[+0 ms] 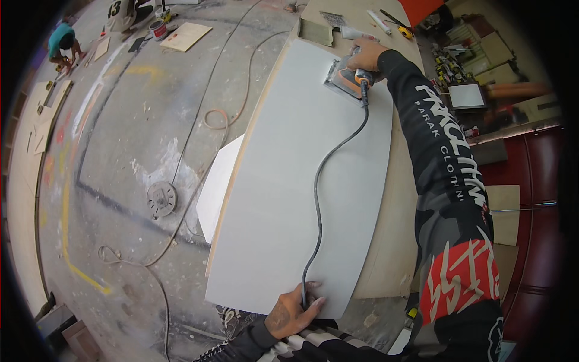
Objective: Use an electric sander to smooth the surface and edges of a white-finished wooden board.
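A long pale grey panel [271, 175] lies in front of me on a wooden worktop [386, 241]. Near its far right end, my right hand [365, 55] is closed over an orange and dark electric sander [347, 77], whose base rests flat on the panel. From the sander a black power cord [318, 181] curves down across the panel to the near edge. There my left hand [295, 312] grips the cord between thumb and fingers, close to my body.
Beyond the sander lie a greenish tray [315, 32], a white tube [360, 34] and a yellow tape measure [404, 32]. Cords and a cable reel [161, 200] lie on the stained floor to the left. Two people crouch at the far left, near a paint can [158, 30].
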A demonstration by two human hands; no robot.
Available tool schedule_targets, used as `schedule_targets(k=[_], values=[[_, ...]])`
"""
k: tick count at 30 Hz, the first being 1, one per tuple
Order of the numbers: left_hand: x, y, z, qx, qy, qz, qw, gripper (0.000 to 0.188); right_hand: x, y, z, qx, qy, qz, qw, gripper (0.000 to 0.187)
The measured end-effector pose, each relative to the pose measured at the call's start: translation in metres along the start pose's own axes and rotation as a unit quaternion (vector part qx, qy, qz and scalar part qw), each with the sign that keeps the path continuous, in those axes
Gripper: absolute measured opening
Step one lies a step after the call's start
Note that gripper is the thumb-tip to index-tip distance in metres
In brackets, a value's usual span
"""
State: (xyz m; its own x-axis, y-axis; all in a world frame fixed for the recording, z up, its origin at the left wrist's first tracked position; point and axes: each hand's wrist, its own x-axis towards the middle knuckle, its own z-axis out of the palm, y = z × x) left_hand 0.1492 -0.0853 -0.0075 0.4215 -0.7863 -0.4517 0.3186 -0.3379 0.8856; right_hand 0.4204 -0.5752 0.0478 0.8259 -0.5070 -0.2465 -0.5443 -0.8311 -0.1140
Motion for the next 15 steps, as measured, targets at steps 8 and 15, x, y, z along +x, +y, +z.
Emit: schedule_targets(k=[8, 15], values=[[-0.002, 0.003, 0.000, 0.006, -0.006, -0.012, 1.000, 0.042, 0.001, 0.001, 0.000, -0.005, -0.017, 0.016, 1.000, 0.063], [-0.002, 0.000, -0.004, 0.005, -0.002, 0.003, 1.000, 0.046, -0.019, -0.017, -0.012, 0.015, -0.017, 0.050, 0.999, 0.060]])
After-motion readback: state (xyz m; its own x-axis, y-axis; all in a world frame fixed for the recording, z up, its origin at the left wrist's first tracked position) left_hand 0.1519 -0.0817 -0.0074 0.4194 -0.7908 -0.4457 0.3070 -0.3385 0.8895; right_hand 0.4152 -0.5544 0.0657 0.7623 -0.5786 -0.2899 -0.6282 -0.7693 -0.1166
